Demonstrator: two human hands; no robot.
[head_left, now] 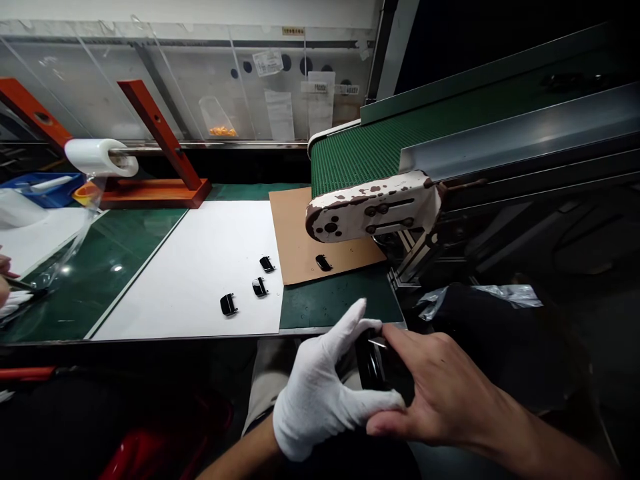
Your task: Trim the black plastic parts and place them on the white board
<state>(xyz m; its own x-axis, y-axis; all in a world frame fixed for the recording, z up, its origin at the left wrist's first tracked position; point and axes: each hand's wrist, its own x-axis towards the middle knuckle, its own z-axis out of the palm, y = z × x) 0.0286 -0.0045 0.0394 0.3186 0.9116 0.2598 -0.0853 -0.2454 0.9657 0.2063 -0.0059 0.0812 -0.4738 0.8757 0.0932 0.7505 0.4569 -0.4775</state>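
Note:
Both my hands hold one glossy black plastic part (369,363) between them, just off the table's front edge. My left hand (325,387), in a white glove, grips it from the left with thumb and fingers. My bare right hand (440,387) closes on its right side, index finger at the top and thumb at the bottom. Fingers hide some of the part. Three similar small black parts lie on the white sheet: one at the back (267,264), one in the middle (259,287) and one in front (229,305). Another black part (323,262) rests on the brown cardboard (300,233).
A green conveyor belt (360,153) with a worn white end plate (350,217) overhangs the cardboard. At left stands an orange-red wooden stand (160,190) with a clear film roll (95,157). Another person's hand (6,267) shows at the far left. A blue bin (55,193) sits behind.

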